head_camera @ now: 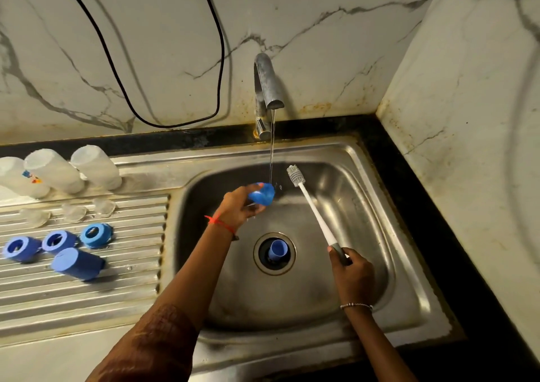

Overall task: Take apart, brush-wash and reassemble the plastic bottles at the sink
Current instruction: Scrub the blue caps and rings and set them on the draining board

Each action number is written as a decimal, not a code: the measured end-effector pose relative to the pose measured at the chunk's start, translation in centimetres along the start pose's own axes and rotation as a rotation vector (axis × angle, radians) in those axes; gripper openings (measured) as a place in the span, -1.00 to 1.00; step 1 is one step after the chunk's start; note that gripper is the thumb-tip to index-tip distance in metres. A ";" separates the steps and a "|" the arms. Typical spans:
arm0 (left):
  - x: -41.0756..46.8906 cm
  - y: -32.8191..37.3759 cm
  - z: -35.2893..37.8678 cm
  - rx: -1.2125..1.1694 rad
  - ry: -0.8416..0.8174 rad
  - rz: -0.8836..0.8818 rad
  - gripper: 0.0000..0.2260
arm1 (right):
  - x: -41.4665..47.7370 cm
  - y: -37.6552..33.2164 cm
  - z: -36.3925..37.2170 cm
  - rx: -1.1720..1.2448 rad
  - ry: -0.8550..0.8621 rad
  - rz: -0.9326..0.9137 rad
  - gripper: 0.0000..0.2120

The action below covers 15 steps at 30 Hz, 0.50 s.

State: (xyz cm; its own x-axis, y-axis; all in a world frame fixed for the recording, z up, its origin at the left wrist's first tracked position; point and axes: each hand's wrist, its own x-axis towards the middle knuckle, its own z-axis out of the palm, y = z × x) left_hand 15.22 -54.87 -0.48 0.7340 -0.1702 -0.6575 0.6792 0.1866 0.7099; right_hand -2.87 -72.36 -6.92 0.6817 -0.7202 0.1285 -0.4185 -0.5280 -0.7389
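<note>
My left hand (238, 206) grips a blue bottle cap (262, 194) under the thin stream of water from the tap (267, 89), over the sink (388, 206). My right hand (352, 273) holds the grey handle of a white bottle brush (311, 206), its bristle head raised to the right of the cap and apart from it. A small blue cap (277, 249) sits in the drain. On the drainboard (87, 297) stand three clear bottle bodies (55, 171) upside down, three clear nipples (74, 212), three blue rings (57, 241) and a blue cover (79, 263).
A black cable (217, 68) hangs in a loop on the marble wall behind the drainboard. A marble side wall (467, 118) closes in the right side, with a black counter strip (415, 206) around the sink.
</note>
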 end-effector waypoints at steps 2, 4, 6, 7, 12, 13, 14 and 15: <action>-0.3 -1.3 -0.9 0.291 0.208 0.278 -0.63 | -0.1 0.0 0.0 -0.005 -0.008 -0.002 -0.79; -0.4 -2.5 -2.1 0.625 0.331 0.536 -0.54 | -0.1 -0.1 -0.1 -0.014 -0.024 -0.013 -0.79; -0.9 -3.2 -2.9 0.814 0.374 0.622 -0.57 | -0.2 -0.4 -0.2 -0.013 -0.037 -0.029 -0.79; -1.3 -3.4 -3.3 0.852 0.393 0.622 -0.58 | -0.2 -0.5 -0.3 -0.015 -0.048 -0.035 -0.78; -2.3 -2.6 -5.2 0.687 0.429 0.474 -0.56 | 0.9 -0.9 -1.8 -0.164 -0.259 -0.061 -0.70; -2.4 -2.3 -5.7 0.611 0.418 0.400 -0.57 | 1.2 -1.3 -2.6 -0.204 -0.320 -0.087 -0.70; -2.3 -1.9 -6.2 0.501 0.384 0.334 -0.62 | 1.6 -1.7 -3.4 -0.234 -0.380 -0.118 -0.72; -2.6 -1.6 -6.5 0.342 0.320 0.271 -0.67 | 1.8 -2.3 -4.4 -0.244 -0.425 -0.160 -0.74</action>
State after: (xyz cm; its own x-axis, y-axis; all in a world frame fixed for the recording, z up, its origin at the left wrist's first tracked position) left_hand 12.19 -48.40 -1.54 0.8818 0.1539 -0.4459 0.4670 -0.1519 0.8711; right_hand -3.35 -74.41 -2.05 0.9110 -0.4024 -0.0900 -0.3824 -0.7428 -0.5495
